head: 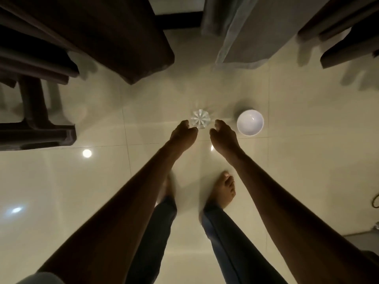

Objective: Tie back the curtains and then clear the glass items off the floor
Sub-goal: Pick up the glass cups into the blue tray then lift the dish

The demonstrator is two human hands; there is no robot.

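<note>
**Reach toward the glass [200, 119], nothing lifted yet**

Both my arms stretch down to the centre of the frame, where the clear, ribbed glass stands upright on the pale tiled floor [297, 171]. My left grip [182, 133] sits at the glass's lower left edge, fingers loosely curled and clamped on nothing. Whether a fingertip touches the rim I cannot tell. My right grip [224, 134] hovers just beside the glass on its right, fingers likewise loosely curled, apart from it and empty. Further right, a white bowl [250, 123] rests on the floor, near the glass but not touching it. I cannot tell whether the bowl is made of glass.

Across the top of the frame, the dark curtain [123, 37] at upper left and the grey curtain [246, 33] right of centre hang with a gap between them. No tie shows from here, so I judge the curtain step done without being sure. The clearing has barely begun, since glass and bowl both sit on the floor. Next I would close around the glass and lift it, then take the bowl.
</note>
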